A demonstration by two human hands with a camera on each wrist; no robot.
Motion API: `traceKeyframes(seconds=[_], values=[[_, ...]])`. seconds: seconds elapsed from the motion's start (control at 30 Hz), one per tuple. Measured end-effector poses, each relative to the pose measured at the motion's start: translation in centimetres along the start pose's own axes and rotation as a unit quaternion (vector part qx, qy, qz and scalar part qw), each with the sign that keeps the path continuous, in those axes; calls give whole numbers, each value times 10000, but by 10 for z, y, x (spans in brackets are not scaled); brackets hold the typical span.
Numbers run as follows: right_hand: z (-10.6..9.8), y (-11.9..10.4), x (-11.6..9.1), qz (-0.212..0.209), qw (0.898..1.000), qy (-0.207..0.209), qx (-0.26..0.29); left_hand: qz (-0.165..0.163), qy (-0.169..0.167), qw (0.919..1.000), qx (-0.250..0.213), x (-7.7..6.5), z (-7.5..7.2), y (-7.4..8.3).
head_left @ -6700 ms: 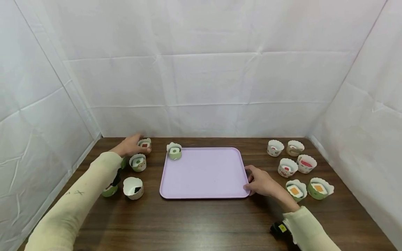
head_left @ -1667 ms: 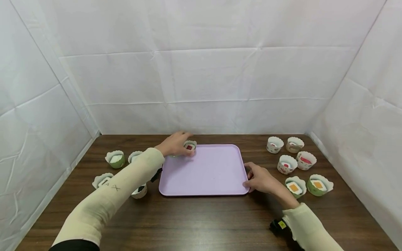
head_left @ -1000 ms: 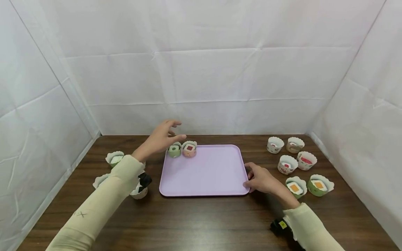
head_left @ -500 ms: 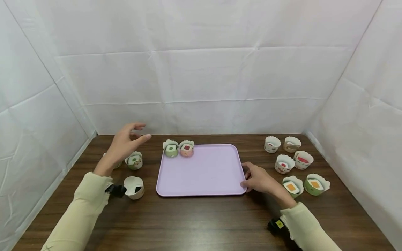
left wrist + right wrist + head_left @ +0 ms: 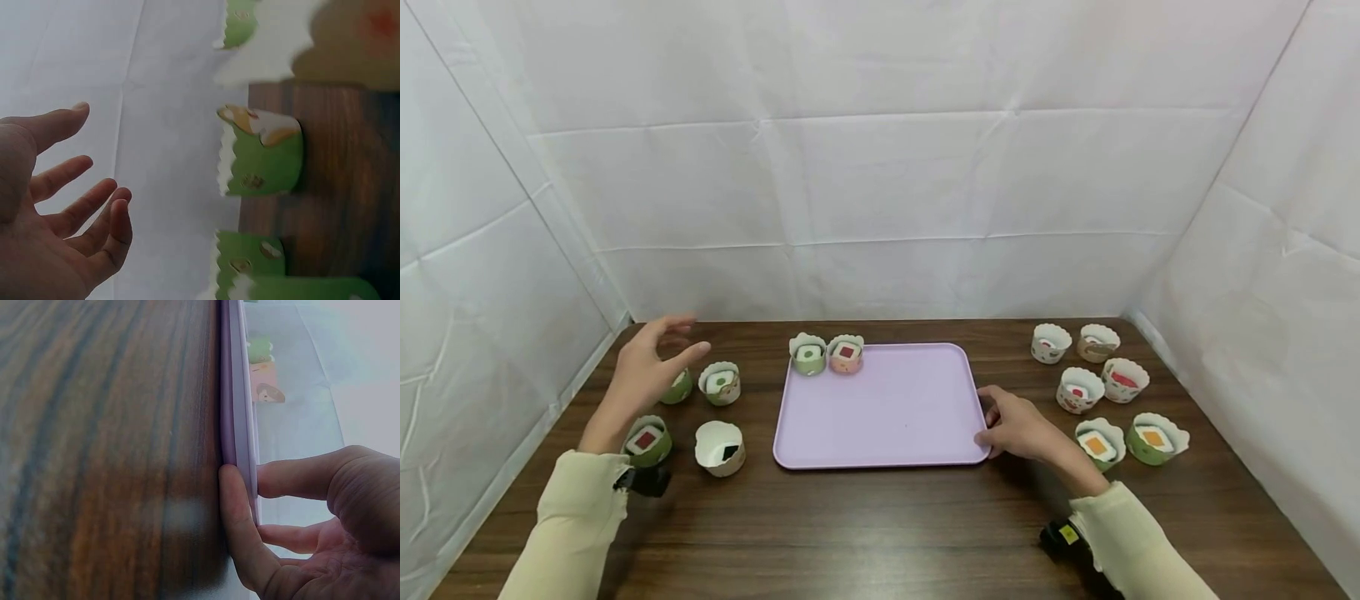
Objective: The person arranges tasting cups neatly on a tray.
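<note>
My left hand (image 5: 643,367) hovers over the cups at the left, fingers spread and holding nothing. Beneath and beside it stand a green paper baking cup with a red square (image 5: 646,438), a partly covered green cup (image 5: 677,388), a cup with a green centre (image 5: 720,385) and a white cup with a black piece (image 5: 720,450). The left wrist view shows the empty palm (image 5: 56,231) beside a green cup (image 5: 269,156). My right hand (image 5: 1018,425) pinches the right edge of the lilac tray (image 5: 880,417). On its back left corner sit a green cup (image 5: 808,360) and a pink cup (image 5: 846,361).
Several more paper cups stand on the brown table (image 5: 880,533) at the right, among them a white one (image 5: 1051,344) and a green one with an orange square (image 5: 1156,440). White cloth (image 5: 880,183) hangs behind and along both sides.
My left hand has carried the pink cup from the back left onto the tray beside the green one, let go, and swung back left. My right hand has stayed at the tray's edge.
</note>
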State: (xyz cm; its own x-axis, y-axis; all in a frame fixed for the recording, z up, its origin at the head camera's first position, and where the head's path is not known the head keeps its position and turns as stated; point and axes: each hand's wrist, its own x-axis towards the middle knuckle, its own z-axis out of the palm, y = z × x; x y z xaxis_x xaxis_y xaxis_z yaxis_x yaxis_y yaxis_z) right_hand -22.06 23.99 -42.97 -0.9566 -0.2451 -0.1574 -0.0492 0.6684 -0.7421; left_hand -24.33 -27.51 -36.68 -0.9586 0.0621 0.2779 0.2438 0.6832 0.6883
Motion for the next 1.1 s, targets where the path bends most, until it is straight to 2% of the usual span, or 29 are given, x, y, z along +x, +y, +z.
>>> traceKeyframes(seconds=[0.17,0.3,0.4,0.53,0.7,0.83,1.1], values=[[0,-1,1,-41,10000,-47,-39,-71,205,9994,269,-7,-3,-13],[0,0,1,-37,10000,-69,-32,-93,244,9988,416,-9,-4,-19],[-1,1,2,-9,10000,-19,19,-302,57,9984,479,-7,-6,-23],[-2,1,3,-58,10000,-24,19,-682,-436,9946,650,-3,-9,-29],[-3,1,3,-56,10000,-50,49,-778,-910,9896,797,1,-13,-37],[-2,1,3,-99,9999,-42,37,-712,-965,9894,822,1,-13,-43],[-2,2,1,-74,9999,-61,31,-1042,-1021,9860,804,1,-9,-56]])
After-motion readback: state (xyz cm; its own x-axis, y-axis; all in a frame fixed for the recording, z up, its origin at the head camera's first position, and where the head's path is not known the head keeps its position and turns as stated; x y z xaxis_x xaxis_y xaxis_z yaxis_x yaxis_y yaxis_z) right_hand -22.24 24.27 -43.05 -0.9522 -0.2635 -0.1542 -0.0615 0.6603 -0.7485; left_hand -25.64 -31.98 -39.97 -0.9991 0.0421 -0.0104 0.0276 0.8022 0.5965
